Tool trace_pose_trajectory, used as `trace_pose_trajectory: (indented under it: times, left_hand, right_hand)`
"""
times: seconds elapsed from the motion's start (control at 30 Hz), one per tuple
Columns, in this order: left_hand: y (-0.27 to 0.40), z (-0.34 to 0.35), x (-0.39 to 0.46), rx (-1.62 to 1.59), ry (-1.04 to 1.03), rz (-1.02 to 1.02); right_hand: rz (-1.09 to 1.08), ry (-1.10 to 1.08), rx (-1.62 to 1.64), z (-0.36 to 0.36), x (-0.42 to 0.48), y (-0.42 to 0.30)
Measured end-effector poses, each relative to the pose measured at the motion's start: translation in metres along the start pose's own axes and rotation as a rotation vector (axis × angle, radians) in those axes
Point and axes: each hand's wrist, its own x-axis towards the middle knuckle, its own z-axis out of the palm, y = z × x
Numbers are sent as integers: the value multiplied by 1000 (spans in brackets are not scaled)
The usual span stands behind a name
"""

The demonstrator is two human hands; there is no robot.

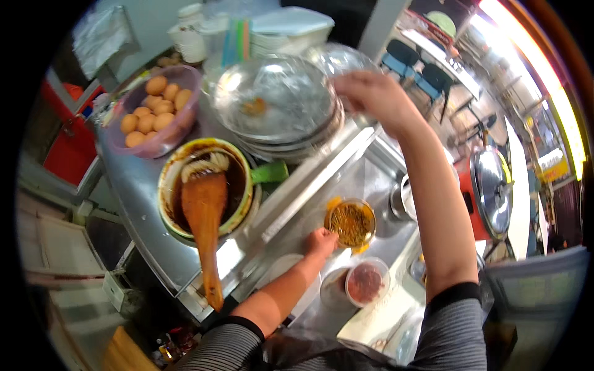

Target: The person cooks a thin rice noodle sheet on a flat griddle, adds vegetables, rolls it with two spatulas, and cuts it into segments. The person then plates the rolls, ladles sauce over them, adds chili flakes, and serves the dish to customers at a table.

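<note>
My left hand has its fingers curled at the rim of a round clear container, which holds chopped greens in orange oil. Whether it grips that rim or something inside is unclear. Motion blurs my right hand, raised beside the edge of a stack of round metal plates wrapped in clear plastic film. I cannot tell whether its fingers hold the film or a plate. Orange spills surround the container on the metal counter. Below it stands a clear tub of reddish food.
A wooden spatula rests across a green-handled pot of dark sauce, its handle overhanging the counter edge. Brown eggs fill a purple bowl. White foam boxes stand behind. A red cooker with a lid is at the right.
</note>
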Motion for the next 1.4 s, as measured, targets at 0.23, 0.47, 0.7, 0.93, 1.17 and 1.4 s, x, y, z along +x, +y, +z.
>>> trace_pose_trajectory:
  times: [0.23, 0.47, 0.7, 0.93, 1.17, 1.4]
  left_hand:
    - [5, 0, -7, 36, 5, -14]
    - [29, -1, -16, -76, 63, 4]
    - [55, -22, -57, -83, 55, 71]
    - [25, -25, -46, -67, 98, -21]
    - [15, 12, -18, -150, -65, -75]
    - [37, 10, -18, -281, -141, -80]
  right_hand:
    - [15, 546, 27, -33, -111, 130]
    - [834, 247, 25, -6, -239, 326]
    - [653, 455, -384, 16, -189, 341]
    - [120, 692, -63, -17, -187, 268]
    - [-248, 408, -442, 25, -226, 235]
    - [-281, 296, -773, 73, -236, 259]
